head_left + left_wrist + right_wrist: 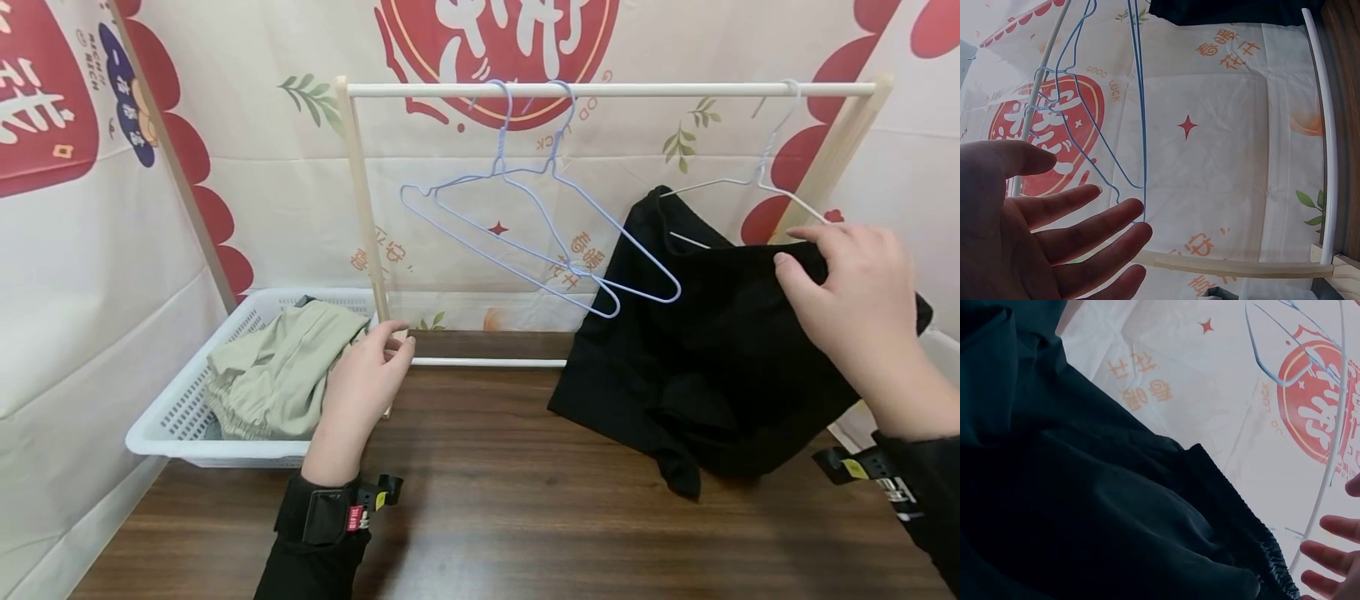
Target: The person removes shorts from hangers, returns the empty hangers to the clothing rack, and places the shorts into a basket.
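Observation:
Black pants (720,333) with a gathered waistband hang on a white hanger (763,179) at the right of the rack; one end of the hanger goes inside the waistband. My right hand (862,292) is at the right end of that waistband, fingers spread; in the right wrist view the fingers (1329,557) look extended beside the black cloth, and contact is hard to judge. My left hand (369,375), with loosely bent fingers and nothing held, is beside the rack's left post. In the left wrist view its palm and fingers (1094,234) show bare.
Two blue hangers (525,171) hang at mid-bar on the rack (637,89). A white basket (157,421) holding a folded light-green garment (281,367) stands left of the rack on the brown wooden table (510,500). A printed cloth (262,200) forms the backdrop.

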{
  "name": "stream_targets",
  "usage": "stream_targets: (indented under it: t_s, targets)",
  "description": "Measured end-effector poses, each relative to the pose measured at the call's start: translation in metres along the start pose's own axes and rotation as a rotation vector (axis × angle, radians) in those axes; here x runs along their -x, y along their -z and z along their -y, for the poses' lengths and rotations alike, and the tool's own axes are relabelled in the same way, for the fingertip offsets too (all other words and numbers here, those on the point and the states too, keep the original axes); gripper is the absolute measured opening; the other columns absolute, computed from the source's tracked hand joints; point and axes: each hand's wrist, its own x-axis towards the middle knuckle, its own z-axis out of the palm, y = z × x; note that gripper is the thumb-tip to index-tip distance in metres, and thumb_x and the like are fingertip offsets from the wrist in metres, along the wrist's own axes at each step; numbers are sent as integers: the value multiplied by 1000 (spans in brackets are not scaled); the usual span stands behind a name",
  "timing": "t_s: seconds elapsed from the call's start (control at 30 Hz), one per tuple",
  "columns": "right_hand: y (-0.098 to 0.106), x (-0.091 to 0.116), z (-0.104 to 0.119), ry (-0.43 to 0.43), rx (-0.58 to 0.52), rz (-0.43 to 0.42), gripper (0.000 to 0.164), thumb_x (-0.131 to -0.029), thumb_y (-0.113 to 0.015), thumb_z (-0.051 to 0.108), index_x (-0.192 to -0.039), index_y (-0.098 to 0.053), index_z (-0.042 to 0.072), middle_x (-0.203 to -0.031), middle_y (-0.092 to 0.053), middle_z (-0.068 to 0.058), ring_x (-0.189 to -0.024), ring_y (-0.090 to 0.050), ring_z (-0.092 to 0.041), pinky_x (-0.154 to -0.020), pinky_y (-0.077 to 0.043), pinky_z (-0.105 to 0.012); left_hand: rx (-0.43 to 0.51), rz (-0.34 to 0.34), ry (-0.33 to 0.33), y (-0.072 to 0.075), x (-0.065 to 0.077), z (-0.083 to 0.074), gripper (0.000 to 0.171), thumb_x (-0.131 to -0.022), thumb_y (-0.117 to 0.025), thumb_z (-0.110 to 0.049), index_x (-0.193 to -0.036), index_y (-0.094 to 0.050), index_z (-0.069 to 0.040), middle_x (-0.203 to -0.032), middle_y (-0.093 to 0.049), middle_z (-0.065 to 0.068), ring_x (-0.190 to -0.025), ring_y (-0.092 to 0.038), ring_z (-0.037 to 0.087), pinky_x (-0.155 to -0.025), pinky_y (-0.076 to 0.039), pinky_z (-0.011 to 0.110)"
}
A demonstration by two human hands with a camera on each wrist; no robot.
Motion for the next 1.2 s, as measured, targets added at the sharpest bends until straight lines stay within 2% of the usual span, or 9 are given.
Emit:
stream_targets:
  t_s: [0.23, 0.4, 0.53, 0.63, 0.77, 0.87, 1.03, 1.2]
  targets:
    - [4, -9, -5, -83, 49, -31, 47, -95, -40, 24, -120, -55, -14, -124, -48, -37, -119, -37, -52, -107, -20, -61, 2, -2, 5, 1, 0, -1, 44, -100, -46, -40, -136, -55, -17, -115, -67, 7, -104, -62, 26, -85, -48, 45]
    - [6, -15, -8, -157, 78, 27, 51, -96, -39, 25, -124, -49, -16, -125, -44, -39, -119, -34, -53, -106, -21, -62, 1, -3, -1, 0, -1, 0, 43, -100, -46, -39, -136, -56, -17, -115, -67, 8, -102, -62, 26, -83, -49, 45]
    - [5, -19, -12, -226, 108, 114, 60, -97, -41, 32, -132, -43, -16, -125, -42, -40, -115, -36, -55, -97, -30, -66, -2, -6, -7, 0, -2, 1, 43, -99, -47, -39, -135, -56, -17, -114, -67, 8, -101, -63, 26, -82, -49, 45]
    - [3, -22, -16, -259, 116, 175, 63, -98, -43, 37, -132, -42, -15, -119, -41, -39, -109, -38, -55, -86, -36, -68, -2, -7, -5, -1, -2, 1, 42, -99, -47, -38, -135, -56, -17, -113, -67, 8, -101, -63, 26, -81, -49, 45]
    - [3, -24, -20, -286, 113, 192, 63, -99, -44, 40, -128, -42, -15, -117, -36, -40, -102, -38, -56, -76, -38, -66, -2, -5, -1, -1, -1, 1, 42, -99, -48, -38, -135, -56, -16, -113, -67, 8, -101, -63, 26, -82, -49, 45]
    - [3, -26, -23, -287, 121, 192, 62, -99, -43, 41, -126, -44, -15, -115, -38, -41, -99, -40, -56, -70, -39, -62, 0, -6, -2, -1, -2, 2, 42, -99, -48, -38, -135, -56, -16, -113, -67, 8, -102, -62, 26, -82, -49, 45]
    - [5, -31, -28, -252, 148, 244, 57, -101, -38, 42, -110, -51, -13, -90, -53, -34, -86, -47, -48, -61, -35, -49, 5, -3, -2, -1, -2, 3, 42, -99, -48, -38, -135, -56, -16, -113, -67, 8, -103, -62, 25, -83, -49, 45]
    - [4, -33, -30, -253, 144, 270, 55, -103, -34, 40, -100, -52, -12, -74, -50, -26, -76, -45, -42, -58, -32, -45, 9, -3, -6, -1, -2, 4, 42, -100, -48, -36, -135, -56, -16, -114, -67, 9, -103, -62, 26, -83, -49, 45]
